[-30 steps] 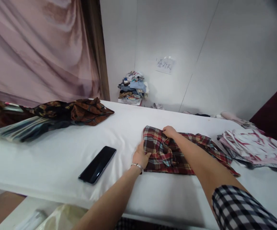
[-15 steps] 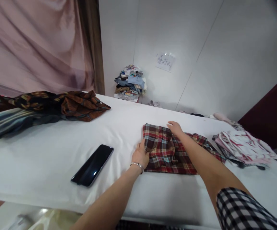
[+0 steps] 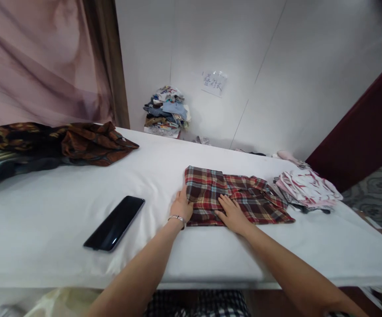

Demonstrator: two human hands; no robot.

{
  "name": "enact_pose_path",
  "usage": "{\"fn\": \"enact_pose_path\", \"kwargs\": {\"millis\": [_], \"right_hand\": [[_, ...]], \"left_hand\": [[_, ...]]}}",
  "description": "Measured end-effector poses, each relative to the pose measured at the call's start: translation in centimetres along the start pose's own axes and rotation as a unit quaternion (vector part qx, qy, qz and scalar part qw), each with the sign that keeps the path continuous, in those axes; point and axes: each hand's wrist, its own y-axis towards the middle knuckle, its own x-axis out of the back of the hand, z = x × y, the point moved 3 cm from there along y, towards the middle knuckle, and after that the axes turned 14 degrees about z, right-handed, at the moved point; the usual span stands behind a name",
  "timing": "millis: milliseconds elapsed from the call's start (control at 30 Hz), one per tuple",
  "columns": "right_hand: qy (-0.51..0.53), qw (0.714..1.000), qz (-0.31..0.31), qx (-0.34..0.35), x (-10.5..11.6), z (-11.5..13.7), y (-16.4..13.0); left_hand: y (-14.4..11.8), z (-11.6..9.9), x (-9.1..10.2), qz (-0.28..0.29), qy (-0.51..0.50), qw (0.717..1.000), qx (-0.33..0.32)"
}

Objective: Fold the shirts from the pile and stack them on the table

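A red plaid shirt (image 3: 243,198) lies partly folded on the white table (image 3: 164,251), right of centre. My left hand (image 3: 181,205) rests at the shirt's left edge, thumb against the cloth, a thin bracelet on the wrist. My right hand (image 3: 232,213) lies flat, fingers spread, on the shirt's near edge, pressing it down. Neither hand grips the cloth.
A black phone (image 3: 114,223) lies face up left of my hands. A brown patterned garment (image 3: 88,143) is bunched at the far left. Folded pink-and-white clothes (image 3: 306,188) are stacked at the right end. A pile of clothes (image 3: 166,112) sits against the wall.
My right hand has come back from the shirt's far edge to its near edge and now lies flat. The shirt looks flatter. The view has shifted to the right.
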Motion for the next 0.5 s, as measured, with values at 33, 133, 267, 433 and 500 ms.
{"fn": "enact_pose_path", "kwargs": {"millis": [33, 133, 267, 433, 500], "right_hand": [[0.003, 1.000, 0.005, -0.011, 0.2, -0.5, -0.5], [0.007, 1.000, -0.015, -0.014, 1.8, -0.5, -1.2], [0.006, 0.991, -0.126, 0.034, 4.0, 1.8, -0.4], [0.006, 0.998, -0.052, 0.020, 2.1, 3.5, 2.6], [0.002, 1.000, -0.010, 0.023, 1.4, 3.8, 3.2]], "left_hand": [[0.0, 0.1, 0.0, -0.002, 0.001, 1.000, 0.000], [0.1, 0.3, -0.1, -0.011, -0.002, 1.000, -0.009], [0.3, 0.3, 0.2, -0.029, -0.033, 0.999, -0.028], [0.1, 0.4, 0.9, -0.038, -0.114, 0.993, -0.021], [0.0, 0.5, 1.1, -0.039, -0.139, 0.990, -0.008]]}}
